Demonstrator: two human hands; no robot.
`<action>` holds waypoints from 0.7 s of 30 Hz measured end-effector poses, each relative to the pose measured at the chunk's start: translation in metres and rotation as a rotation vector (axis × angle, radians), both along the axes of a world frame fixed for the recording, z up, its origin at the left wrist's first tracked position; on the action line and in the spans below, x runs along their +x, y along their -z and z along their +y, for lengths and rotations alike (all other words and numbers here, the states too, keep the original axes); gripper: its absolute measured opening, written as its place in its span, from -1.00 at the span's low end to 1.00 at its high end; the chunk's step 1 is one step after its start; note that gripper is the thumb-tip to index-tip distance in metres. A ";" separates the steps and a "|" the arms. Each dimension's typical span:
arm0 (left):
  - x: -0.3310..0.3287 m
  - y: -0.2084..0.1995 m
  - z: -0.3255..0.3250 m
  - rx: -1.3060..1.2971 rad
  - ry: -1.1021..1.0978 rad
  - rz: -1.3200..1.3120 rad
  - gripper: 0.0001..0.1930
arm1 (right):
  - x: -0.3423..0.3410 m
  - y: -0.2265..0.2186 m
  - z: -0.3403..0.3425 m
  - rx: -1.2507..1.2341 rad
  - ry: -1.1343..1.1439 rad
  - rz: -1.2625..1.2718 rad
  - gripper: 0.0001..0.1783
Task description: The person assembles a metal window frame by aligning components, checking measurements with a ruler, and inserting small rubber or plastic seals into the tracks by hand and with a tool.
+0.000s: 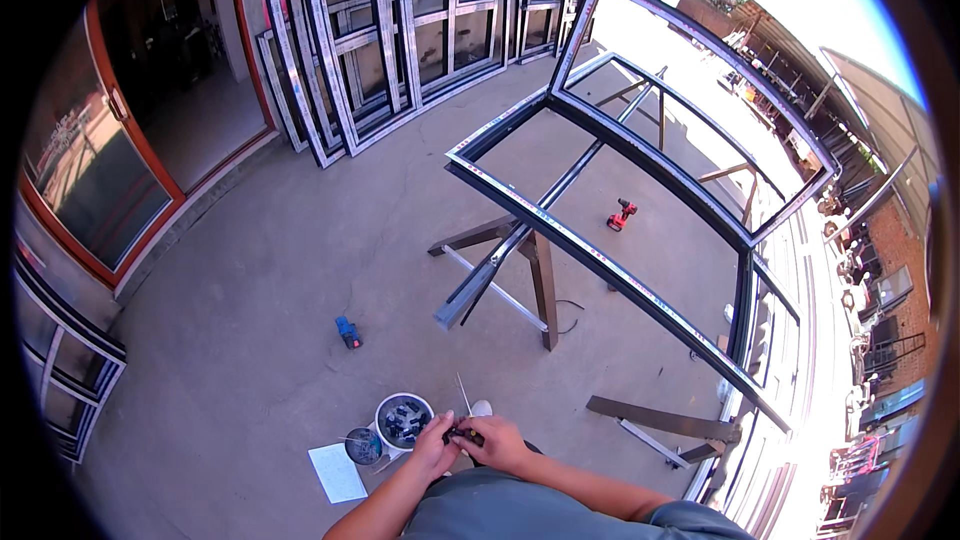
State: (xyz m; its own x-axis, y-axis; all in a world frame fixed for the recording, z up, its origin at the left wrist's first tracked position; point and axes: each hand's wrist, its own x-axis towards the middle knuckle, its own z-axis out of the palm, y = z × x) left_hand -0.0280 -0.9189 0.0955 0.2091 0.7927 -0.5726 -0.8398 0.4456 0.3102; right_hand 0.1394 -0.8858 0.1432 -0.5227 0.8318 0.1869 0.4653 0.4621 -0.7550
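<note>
My left hand (434,447) and my right hand (502,444) meet low in the view, fingers closed together around a small black piece (463,434) with a yellow patch. Its exact kind is too small to tell, and fingers cover part of it. Just beyond the hands, a thin pale rod (463,393) slants upward; I cannot tell whether it is held. Left of my left hand sits a white bucket (379,410) with black fittings (405,418) inside. Against it stands a smaller dark container (362,447) of small metal pieces, next to a white sheet (338,472) on the floor.
A large dark window frame (630,285), with a sash (690,160) raised on it, rests on brown trestles (541,290). A blue power tool (348,332) and a red cordless drill (621,215) lie on the concrete. More frames (400,40) lean by the orange-framed door (110,130).
</note>
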 end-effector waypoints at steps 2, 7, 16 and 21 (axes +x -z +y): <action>0.001 -0.016 0.000 0.062 0.029 0.048 -0.85 | 0.005 -0.015 0.003 0.049 0.034 0.018 -0.67; 0.006 -0.041 0.020 0.153 0.098 0.144 -0.71 | 0.022 -0.026 0.028 0.085 0.077 0.025 -0.64; 0.072 -0.111 0.113 0.166 -0.014 0.093 -0.60 | 0.083 -0.060 0.130 -0.019 0.142 0.170 -0.69; 0.116 -0.129 0.157 0.190 -0.035 0.180 -0.67 | 0.120 -0.084 0.194 0.024 0.142 0.244 -0.72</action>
